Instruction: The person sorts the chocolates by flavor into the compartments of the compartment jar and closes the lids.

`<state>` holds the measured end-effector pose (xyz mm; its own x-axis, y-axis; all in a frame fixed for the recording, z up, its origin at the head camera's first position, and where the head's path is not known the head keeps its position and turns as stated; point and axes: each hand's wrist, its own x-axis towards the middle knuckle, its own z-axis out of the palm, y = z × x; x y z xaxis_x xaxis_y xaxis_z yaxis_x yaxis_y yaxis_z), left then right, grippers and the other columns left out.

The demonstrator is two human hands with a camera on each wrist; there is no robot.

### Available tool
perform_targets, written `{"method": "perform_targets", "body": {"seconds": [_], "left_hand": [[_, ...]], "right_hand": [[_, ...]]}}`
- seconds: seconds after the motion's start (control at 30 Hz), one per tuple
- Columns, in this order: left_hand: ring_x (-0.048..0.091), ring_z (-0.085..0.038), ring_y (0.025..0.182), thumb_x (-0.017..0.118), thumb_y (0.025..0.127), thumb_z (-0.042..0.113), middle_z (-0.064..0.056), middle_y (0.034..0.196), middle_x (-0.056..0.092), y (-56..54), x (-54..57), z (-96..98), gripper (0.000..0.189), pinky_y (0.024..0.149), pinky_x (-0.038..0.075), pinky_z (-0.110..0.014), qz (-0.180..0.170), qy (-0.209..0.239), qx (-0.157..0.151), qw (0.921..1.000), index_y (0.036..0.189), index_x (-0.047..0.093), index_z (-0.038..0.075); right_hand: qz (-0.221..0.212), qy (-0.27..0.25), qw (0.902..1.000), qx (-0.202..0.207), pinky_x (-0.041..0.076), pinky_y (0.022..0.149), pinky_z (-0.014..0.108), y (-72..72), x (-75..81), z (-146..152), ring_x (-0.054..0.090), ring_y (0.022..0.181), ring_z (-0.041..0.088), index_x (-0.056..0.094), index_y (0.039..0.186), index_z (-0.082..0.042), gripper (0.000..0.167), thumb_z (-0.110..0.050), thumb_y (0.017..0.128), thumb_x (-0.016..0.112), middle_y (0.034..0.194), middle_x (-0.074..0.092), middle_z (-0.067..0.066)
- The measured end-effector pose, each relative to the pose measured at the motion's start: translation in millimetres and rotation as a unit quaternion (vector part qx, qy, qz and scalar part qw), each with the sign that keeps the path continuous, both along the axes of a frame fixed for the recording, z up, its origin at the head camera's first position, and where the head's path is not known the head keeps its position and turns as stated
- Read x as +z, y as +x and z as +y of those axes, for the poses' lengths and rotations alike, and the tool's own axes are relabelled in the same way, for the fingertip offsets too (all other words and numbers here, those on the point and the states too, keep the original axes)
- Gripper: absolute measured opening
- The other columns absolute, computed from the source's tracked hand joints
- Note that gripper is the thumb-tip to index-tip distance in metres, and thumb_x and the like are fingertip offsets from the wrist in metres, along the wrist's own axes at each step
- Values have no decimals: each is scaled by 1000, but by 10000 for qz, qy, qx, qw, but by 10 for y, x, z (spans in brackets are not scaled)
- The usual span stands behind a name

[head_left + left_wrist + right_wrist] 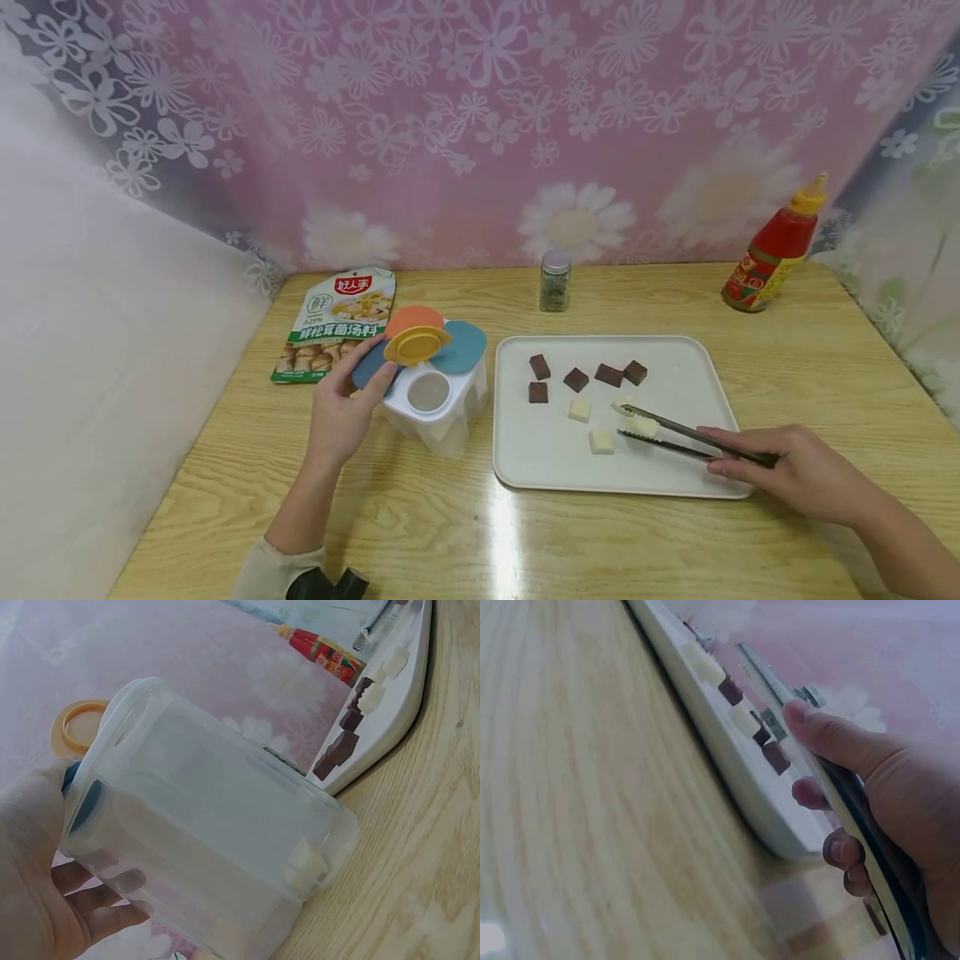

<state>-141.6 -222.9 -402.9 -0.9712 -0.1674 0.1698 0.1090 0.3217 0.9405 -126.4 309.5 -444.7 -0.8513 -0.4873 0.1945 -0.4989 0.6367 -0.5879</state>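
Observation:
My left hand (348, 408) grips the top corner of a translucent container (442, 433) with blue, orange and teal lids. Its orange lid (415, 319) stands raised, baring a round opening (428, 392). Through the wall, the left wrist view shows a white piece (306, 862) at the bottom. A pair of black-handled tongs (675, 427) is held in my right hand (810, 475), thumb on one arm and fingers on the other. The tong tips reach over the white tray (540, 462), on either side of a white cube (643, 427).
Several dark brown cubes (609, 375) and white cubes (579, 411) lie on the tray. Behind stand a small spice jar (555, 282) and a red sauce bottle (772, 250). A food pouch (337, 325) lies back left. A floral curtain (480, 125) closes off the table's rear.

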Motion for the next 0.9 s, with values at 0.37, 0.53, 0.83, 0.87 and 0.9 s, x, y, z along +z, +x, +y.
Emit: {"method": "perform_targets", "body": {"seconds": [0.37,0.53,0.83,0.87,0.9], "left_hand": [[62,-15,116,69,95,36,-1,138,60,12,6,11,44,88,53,-16,87,36,-13,10000,137,61,32],[62,-15,116,69,95,36,-1,138,59,17,8,15,44,88,53,-16,46,74,-22,10000,137,61,32],[61,-15,117,68,95,35,-1,138,59,8,4,6,43,89,52,-15,96,24,-22,9999,138,60,32],[61,-16,117,68,95,36,-1,139,59,6,4,4,43,89,52,-15,85,15,-27,10000,138,60,32],[61,-16,118,68,95,36,-1,139,59,4,3,3,43,89,51,-15,71,5,-25,10000,138,60,32]], "right_hand": [[-90,-399,9992,22,33,47,18,-14,199,-198,40,57,-5,72,126,-20,45,-10,82,80,76,68,-14],[-30,-485,9988,-54,29,44,18,-59,265,-325,26,55,-7,72,125,-20,45,-10,82,81,75,65,-15],[158,-677,9973,223,30,44,20,-175,394,-673,25,56,-6,71,127,-19,46,-11,83,80,62,33,-21],[163,-674,9973,240,31,45,19,-188,414,-712,27,56,-6,71,127,-19,45,-12,83,80,63,38,-22],[173,-671,9972,272,32,45,19,-202,434,-748,28,56,-6,71,127,-20,45,-13,84,80,64,42,-22]]}}
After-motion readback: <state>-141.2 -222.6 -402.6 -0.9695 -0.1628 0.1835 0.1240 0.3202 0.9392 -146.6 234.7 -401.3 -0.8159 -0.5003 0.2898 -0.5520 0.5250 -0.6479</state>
